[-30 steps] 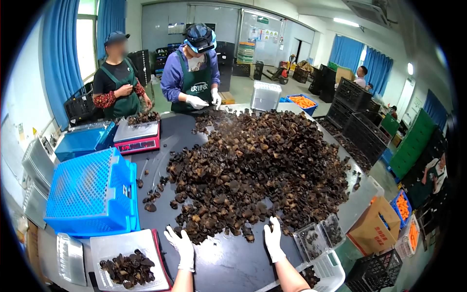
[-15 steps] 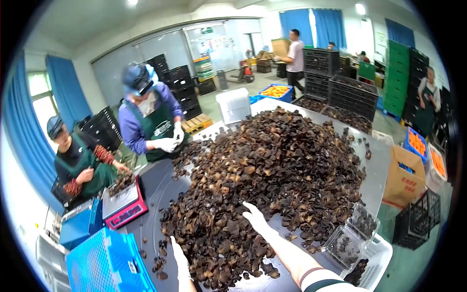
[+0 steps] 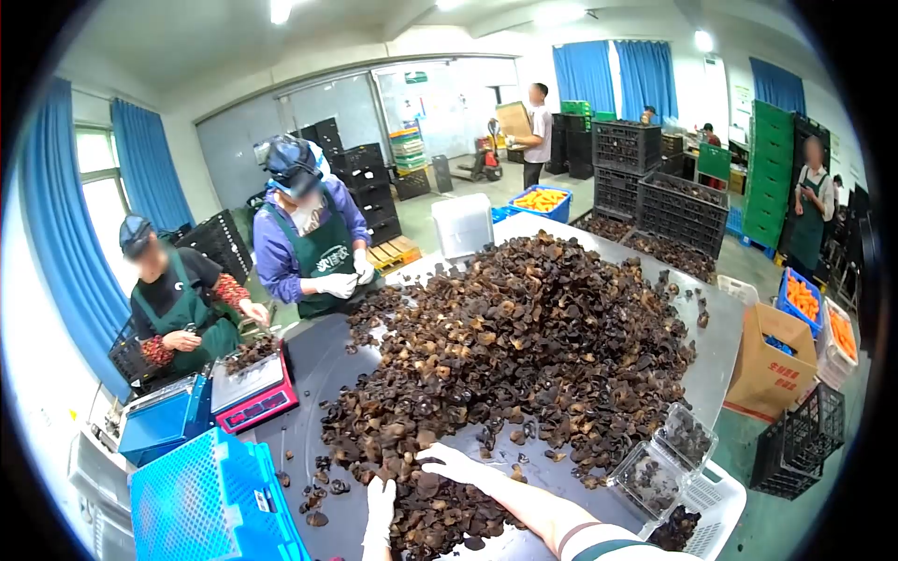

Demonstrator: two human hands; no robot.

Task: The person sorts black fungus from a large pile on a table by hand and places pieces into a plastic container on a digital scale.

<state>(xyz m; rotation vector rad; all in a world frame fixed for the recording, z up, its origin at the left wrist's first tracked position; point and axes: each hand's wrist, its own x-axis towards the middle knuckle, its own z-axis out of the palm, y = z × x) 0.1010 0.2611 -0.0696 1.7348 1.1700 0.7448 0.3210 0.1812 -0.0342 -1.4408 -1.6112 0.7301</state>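
Observation:
A large heap of dark brown, ear-shaped fungus pieces (image 3: 524,337) covers the middle of the grey table (image 3: 318,360). My left hand (image 3: 380,510), in a white glove, is upright against the near left edge of the heap, its fingers together beside the pieces. Gloved in white too, my right hand (image 3: 458,466) lies over the pieces just to the right, fingers pointing left; its fingertips are partly among them. Whether either hand grips any pieces cannot be made out. A clear hinged box (image 3: 645,481) with some pieces sits at the right on a white basket (image 3: 720,514).
Two co-workers in green aprons stand across the table at the left, one by a red scale (image 3: 257,402). A blue crate (image 3: 201,496) is at the near left. Beyond the right edge are a cardboard box (image 3: 762,374) and black crates (image 3: 800,439).
Both hands have come closer together at the near left of the heap; the right hand moved left and nearer. Some near pieces have shifted. The view has turned right since the first frame.

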